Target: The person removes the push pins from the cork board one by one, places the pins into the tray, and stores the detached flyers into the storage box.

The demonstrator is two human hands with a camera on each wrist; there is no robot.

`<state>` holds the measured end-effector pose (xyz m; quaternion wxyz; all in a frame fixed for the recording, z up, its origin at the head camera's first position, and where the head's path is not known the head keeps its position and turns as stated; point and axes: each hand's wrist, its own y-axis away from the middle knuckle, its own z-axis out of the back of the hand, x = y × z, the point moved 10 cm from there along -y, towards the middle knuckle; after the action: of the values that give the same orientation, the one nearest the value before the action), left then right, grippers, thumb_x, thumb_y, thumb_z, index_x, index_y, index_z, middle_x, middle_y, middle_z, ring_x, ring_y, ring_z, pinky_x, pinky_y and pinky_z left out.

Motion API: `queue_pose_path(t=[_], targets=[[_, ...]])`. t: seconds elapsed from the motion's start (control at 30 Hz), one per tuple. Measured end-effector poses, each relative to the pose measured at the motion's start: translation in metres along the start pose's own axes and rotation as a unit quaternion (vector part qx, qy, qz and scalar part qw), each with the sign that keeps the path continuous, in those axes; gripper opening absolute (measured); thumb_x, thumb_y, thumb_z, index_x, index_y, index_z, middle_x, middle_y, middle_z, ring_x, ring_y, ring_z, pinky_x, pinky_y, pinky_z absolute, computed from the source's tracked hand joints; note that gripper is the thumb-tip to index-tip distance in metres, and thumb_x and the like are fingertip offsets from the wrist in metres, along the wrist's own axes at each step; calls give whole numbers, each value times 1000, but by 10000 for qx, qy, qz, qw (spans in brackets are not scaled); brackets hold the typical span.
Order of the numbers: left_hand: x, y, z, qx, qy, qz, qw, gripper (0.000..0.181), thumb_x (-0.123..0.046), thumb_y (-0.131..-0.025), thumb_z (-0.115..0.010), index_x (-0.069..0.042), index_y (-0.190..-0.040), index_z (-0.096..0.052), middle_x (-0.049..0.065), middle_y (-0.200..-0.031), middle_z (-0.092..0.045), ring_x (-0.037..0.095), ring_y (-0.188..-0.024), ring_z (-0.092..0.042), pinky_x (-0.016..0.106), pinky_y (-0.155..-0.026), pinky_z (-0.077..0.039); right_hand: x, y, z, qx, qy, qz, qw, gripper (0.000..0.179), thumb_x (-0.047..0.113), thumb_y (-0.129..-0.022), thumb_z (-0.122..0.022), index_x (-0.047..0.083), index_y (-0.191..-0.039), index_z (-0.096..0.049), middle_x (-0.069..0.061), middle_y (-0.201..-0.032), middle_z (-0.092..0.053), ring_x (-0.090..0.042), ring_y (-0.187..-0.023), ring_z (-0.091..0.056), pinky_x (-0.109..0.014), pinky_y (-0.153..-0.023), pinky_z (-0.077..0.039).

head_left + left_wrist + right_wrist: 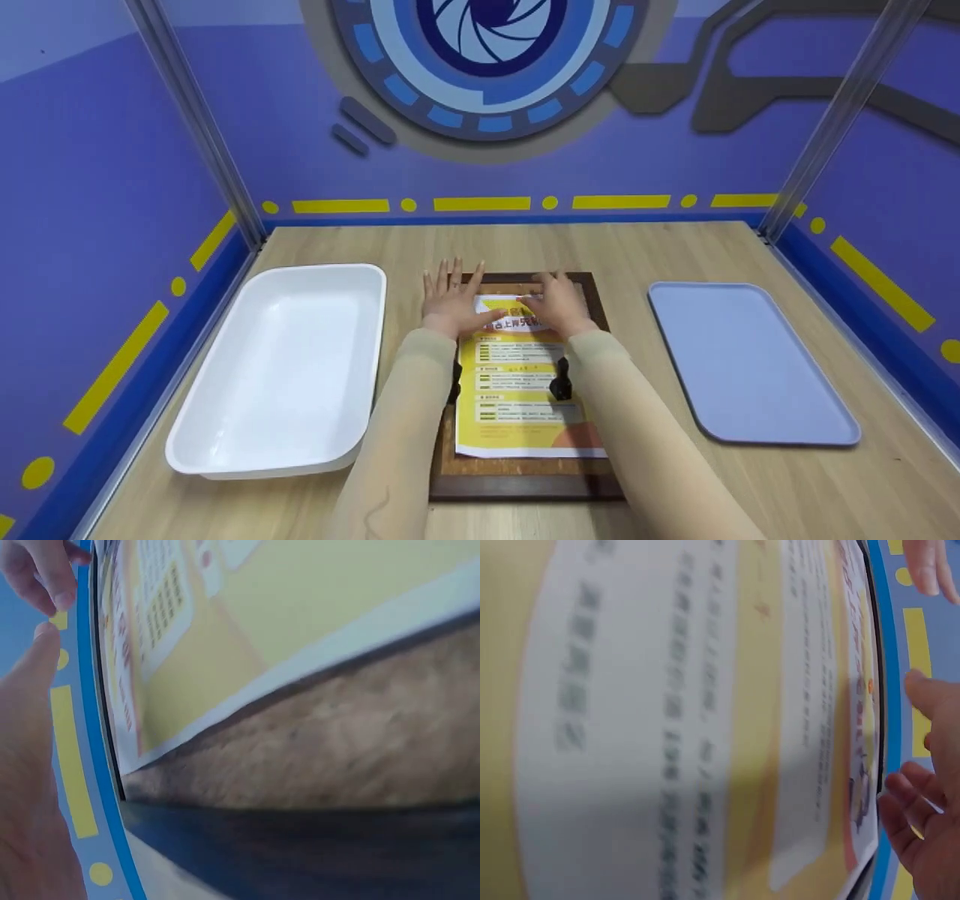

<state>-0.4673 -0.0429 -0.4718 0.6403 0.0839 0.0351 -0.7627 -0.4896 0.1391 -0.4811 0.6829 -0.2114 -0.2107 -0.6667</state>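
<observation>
A yellow printed sheet point(517, 427) with white text boxes lies on the brown cork-like face of a dark-framed board point(525, 487). My left hand point(450, 306) has its fingers spread over the board's upper left corner, the thumb across the sheet's top. At the upper right, my right hand point(564, 301) has its fingers bent loosely near the sheet's top edge, nothing pinched between them. The right wrist view shows that hand's thumb and fingers apart. Up close, the sheet point(300, 607) stands a little off the cork surface point(322, 742) along its edge.
A deep white tray point(371, 360) stands to the left of the board. A shallow blue-grey tray point(765, 360) lies to the right. Behind the wooden table point(622, 247) rises a purple wall point(277, 120), with more panels at both sides.
</observation>
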Motion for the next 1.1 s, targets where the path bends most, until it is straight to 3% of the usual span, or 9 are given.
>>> queue_pose_path(t=[0.2,0.5,0.8,1.1], targets=[[-13,13,-19,584,259,-174,9978,101,-79,-90,-51,-35,-167,-2,10,-175,11,37,-162,12,61,-129,4,-2,0,-13,125,-384,33,9992,39,21,-100,-68,8,-136,-63,-16,-134,-55,-31,-125,-59,-48,-109,-51],[-18,27,-34,1115,565,-144,9921,104,-81,-86,-57,-34,-166,-11,10,-175,2,37,-162,8,62,-129,3,-1,0,-22,131,-88,215,9996,30,24,-100,-69,18,-129,-71,-16,-136,-51,-35,-131,-47,-54,-114,-44],[-17,31,-39,1199,537,-168,9912,101,-82,-86,-54,-33,-166,-16,11,-175,1,39,-162,8,64,-128,4,-2,-1,-26,164,17,145,9998,23,24,-101,-66,20,-123,-72,-15,-137,-48,-35,-130,-44,-54,-111,-44],[-16,28,-42,1288,611,-96,9897,103,-83,-85,-55,-34,-166,-14,10,-175,4,38,-161,12,65,-128,7,-2,-1,-21,-215,-308,-50,9993,10,20,-100,-68,17,-108,-71,-13,-128,-52,-32,-121,-47,-51,-103,-49]])
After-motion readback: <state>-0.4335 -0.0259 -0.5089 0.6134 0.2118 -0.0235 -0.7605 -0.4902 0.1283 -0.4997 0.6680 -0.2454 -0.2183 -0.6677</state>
